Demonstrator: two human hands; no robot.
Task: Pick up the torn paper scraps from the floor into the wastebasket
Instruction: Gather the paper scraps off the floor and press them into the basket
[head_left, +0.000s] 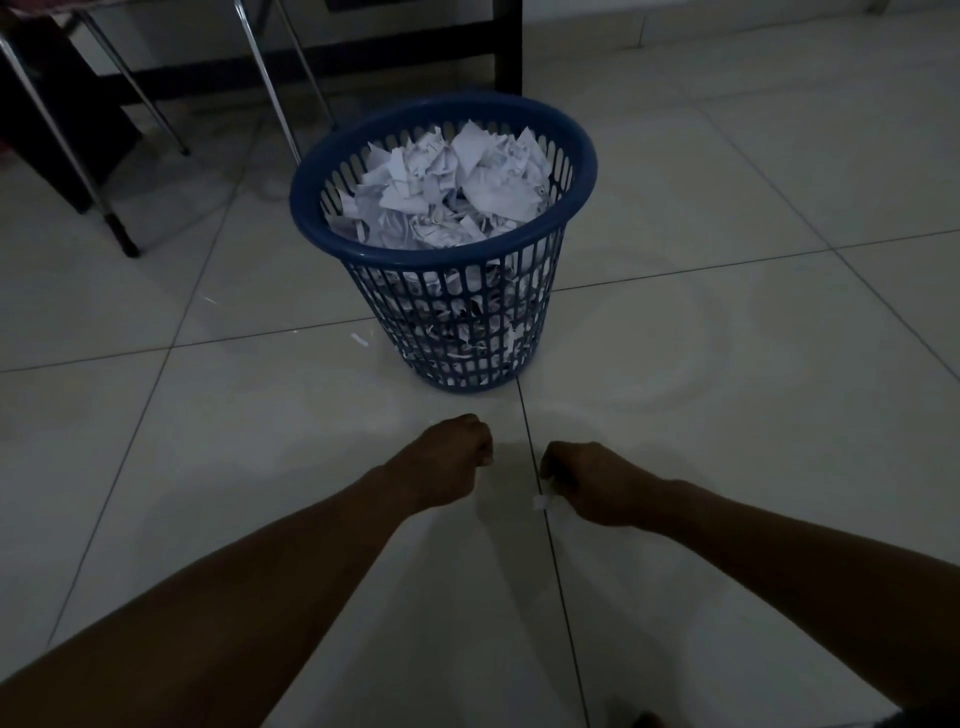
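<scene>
A blue plastic mesh wastebasket (441, 249) stands on the tiled floor ahead of me, heaped with crumpled white paper (447, 182). One small white paper scrap (359, 340) lies on the floor just left of its base. My left hand (447, 462) hovers low in front of the basket, fingers curled into a fist; nothing shows in it. My right hand (587, 480) is beside it, fingers curled, pinching a small white paper scrap (542, 501) that sticks out below the fingers.
Metal chair or table legs (117, 228) with black feet stand at the back left. A dark furniture post (508, 47) rises behind the basket. Pale floor tiles (727, 364) with dark grout lines spread around.
</scene>
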